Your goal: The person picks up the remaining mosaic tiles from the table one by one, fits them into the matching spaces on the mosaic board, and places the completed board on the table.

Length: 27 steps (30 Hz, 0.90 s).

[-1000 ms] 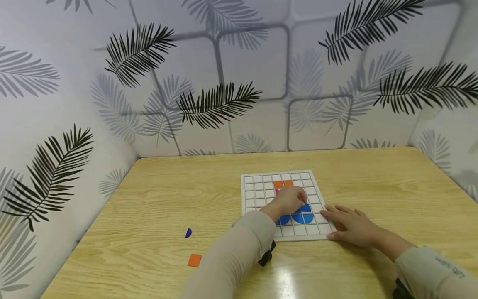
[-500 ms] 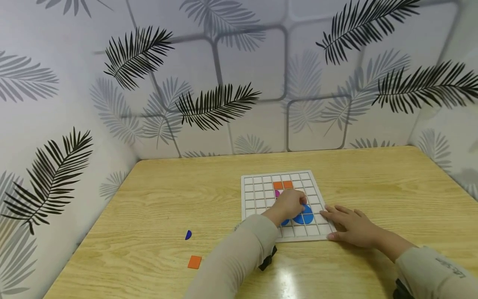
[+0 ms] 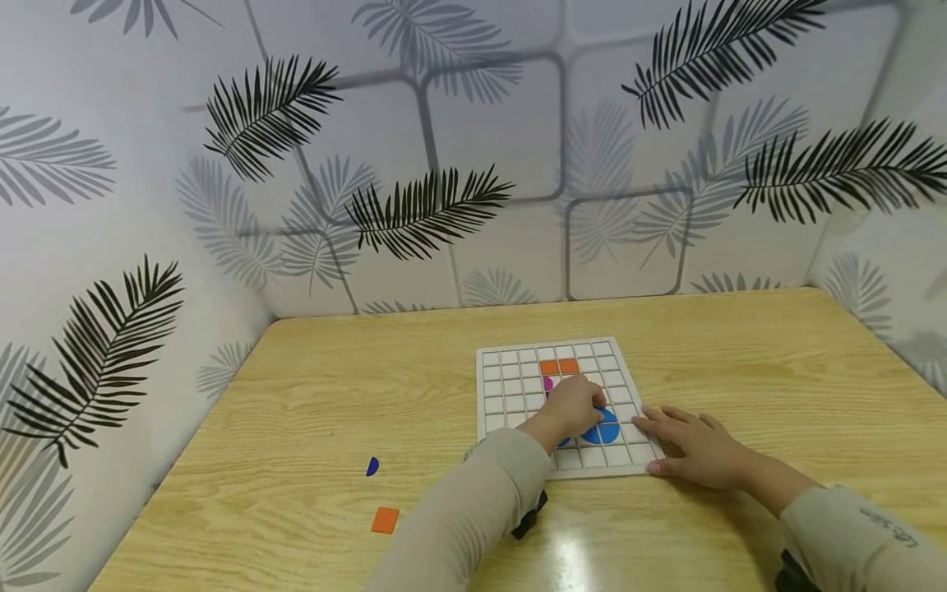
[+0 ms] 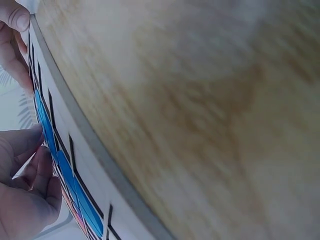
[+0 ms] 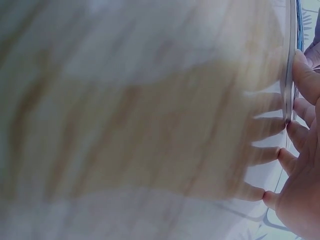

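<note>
A white gridded board (image 3: 491, 386) lies on the table. My left hand (image 3: 571, 407) reaches over its middle, fingers curled, with thumb and fingertips at a blue rounded piece (image 3: 610, 415). In the left wrist view those fingertips touch the blue piece (image 4: 42, 110) close to the board surface. More blue pieces (image 3: 608, 432) sit right below it, forming a round shape; the left hand hides part of them. At the board's right edge rests my right hand (image 3: 699, 444), fingers spread and fingertips against the rim.
Two orange tiles (image 3: 558, 367) and a magenta piece (image 3: 547, 383) are set in the board above the left hand. Loose on the table to the left lie a dark blue half-round piece (image 3: 373, 466) and an orange square (image 3: 385, 520). A patterned wall stands behind the table.
The blue piece under my left fingertips, askew before, now lines up with the blue pieces below it. The left hand shifted slightly; the right hand stayed at the board's edge.
</note>
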Available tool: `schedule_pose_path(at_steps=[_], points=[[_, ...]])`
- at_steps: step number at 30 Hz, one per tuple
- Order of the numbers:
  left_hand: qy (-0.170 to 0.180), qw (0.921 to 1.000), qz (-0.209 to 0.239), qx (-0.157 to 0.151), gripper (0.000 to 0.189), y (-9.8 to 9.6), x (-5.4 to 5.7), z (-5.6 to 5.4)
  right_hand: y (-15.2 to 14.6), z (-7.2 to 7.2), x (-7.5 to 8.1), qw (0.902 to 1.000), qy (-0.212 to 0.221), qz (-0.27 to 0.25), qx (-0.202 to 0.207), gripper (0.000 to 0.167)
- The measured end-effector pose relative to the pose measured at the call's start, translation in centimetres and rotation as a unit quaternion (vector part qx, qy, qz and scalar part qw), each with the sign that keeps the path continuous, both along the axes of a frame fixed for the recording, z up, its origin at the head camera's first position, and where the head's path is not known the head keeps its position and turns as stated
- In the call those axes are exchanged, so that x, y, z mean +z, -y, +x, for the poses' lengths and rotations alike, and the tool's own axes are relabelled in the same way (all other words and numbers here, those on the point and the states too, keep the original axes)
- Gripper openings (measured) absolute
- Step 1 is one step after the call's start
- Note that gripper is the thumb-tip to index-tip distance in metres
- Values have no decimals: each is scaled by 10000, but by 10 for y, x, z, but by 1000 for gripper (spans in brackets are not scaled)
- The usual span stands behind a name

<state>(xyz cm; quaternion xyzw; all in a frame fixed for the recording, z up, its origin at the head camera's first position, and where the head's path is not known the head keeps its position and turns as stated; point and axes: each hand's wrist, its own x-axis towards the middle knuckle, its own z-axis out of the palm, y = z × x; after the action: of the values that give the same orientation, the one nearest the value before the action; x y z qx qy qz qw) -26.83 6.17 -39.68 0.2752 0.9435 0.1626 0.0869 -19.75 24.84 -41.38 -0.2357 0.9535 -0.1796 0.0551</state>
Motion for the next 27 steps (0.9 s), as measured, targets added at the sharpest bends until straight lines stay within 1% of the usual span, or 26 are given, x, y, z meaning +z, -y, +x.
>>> schedule_pose_path(at_steps=[3,9,11,17,21,27], points=[[16,10000,32,-6,15,0,0,0,0,0,-1,10000,14,17,-8,70],[-107,9998,-149,-81,14,-1,4,1,0,0,0,10000,9,15,-26,70],[-39,10000,-38,-72,14,0,5,2,0,0,0,10000,10,6,-31,70],[200,9985,511,41,15,8,11,3,1,2,1,10000,5,-36,-37,70],[277,9964,796,111,15,16,19,4,2,1,0,10000,19,-39,-51,70],[349,9928,1144,13,16,30,31,8,2,0,-1,10000,38,-47,-72,70]])
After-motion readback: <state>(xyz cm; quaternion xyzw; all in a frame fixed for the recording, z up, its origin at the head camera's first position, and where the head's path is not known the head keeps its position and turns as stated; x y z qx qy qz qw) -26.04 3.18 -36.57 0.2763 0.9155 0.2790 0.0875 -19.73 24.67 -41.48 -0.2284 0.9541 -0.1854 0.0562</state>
